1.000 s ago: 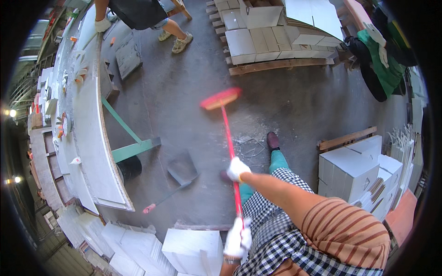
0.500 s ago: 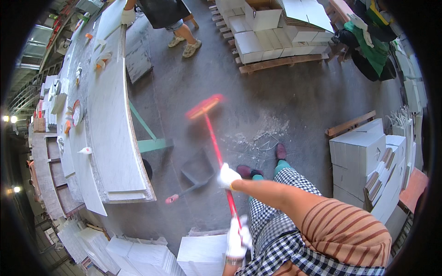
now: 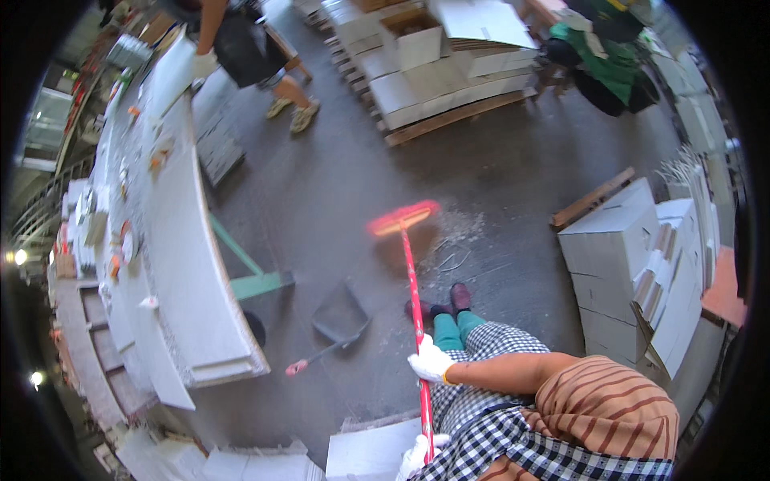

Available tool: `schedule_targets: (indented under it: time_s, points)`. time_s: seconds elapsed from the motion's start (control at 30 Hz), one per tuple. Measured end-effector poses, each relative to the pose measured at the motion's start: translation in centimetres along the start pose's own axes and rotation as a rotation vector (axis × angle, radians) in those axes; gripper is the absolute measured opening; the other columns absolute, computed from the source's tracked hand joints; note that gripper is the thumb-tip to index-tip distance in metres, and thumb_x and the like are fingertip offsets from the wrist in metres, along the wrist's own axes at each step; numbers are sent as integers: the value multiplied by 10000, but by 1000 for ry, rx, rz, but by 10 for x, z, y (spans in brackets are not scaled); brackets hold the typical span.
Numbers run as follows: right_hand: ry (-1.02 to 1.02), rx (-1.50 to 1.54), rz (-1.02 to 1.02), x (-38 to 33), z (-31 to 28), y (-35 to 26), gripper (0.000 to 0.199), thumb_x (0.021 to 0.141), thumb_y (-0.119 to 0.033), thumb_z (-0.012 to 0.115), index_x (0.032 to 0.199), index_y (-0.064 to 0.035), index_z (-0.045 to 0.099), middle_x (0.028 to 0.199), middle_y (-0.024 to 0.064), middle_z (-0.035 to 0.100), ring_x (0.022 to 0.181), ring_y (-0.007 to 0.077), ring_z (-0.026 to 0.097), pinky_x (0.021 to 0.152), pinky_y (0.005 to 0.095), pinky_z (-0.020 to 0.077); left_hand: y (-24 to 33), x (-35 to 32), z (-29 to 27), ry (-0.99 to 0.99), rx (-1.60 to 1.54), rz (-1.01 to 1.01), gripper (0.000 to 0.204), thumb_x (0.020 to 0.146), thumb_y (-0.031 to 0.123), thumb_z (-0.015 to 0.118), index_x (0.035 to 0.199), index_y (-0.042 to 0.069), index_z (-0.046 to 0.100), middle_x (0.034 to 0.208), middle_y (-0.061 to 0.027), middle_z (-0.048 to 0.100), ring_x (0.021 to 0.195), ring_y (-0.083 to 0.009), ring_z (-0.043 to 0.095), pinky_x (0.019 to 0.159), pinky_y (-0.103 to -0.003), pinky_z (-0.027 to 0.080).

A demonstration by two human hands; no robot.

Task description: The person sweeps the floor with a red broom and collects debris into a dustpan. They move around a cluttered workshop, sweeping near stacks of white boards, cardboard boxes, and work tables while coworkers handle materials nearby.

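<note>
right hand (image 3: 431, 362): white glove, clenched round the red broom handle about mid-shaft, arm reaching across from the right.
left hand (image 3: 415, 455): gloved, wrapped round the handle's top end, at the lower edge of view, partly hidden by the checked clothing.
broom (image 3: 414, 301): shaft runs up from the hands; red head (image 3: 403, 217) sits on the concrete floor (image 3: 321, 184) ahead of the feet, blurred.
debris (image 3: 453, 244): pale dust and scraps just right of the head, loose, not gathered into a pile.
dustpan (image 3: 340, 314): grey, pink-tipped handle, lying on the floor left of the shaft, near but apart from the debris; looks empty.
progress: judging by this, sweeping is midway. Scraps need gathering and getting into the pan.
obstacles: stacked white boxes (image 3: 634, 272) close on the right, long grey workbench (image 3: 172, 272) with green brace on the left, narrowing the lane.
further out: loaded pallet (image 3: 437, 76) ahead; another person (image 3: 257, 56) stands by the bench's far end, well clear.
</note>
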State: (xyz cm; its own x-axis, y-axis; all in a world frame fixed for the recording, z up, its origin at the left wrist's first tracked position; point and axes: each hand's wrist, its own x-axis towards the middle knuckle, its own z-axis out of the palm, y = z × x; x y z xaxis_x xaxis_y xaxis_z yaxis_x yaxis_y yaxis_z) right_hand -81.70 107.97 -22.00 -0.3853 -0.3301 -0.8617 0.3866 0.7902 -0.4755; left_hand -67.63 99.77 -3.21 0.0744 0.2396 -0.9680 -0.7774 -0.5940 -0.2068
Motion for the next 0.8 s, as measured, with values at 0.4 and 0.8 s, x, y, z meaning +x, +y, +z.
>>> schedule_targets:
  time_s: [0.4,0.8]
  points:
    - [380,-230,-49,68,-244,93,542,976,-289,439,1472,-111,312,1166,273,640,964,447,663,857,529,508,110,-23,47,139,95,733,366,1017,226,447,1276,-10,553,884,-123,653,647,-250,658,583,-292,548]
    - [213,293,152,-103,-296,170,650,981,-366,486,1560,-139,295,1167,207,655,731,273,678,700,400,550,183,-95,282,-76,919,1965,503,944,311,566,1251,-82,508,1009,-225,651,789,-310,673,757,-392,559]
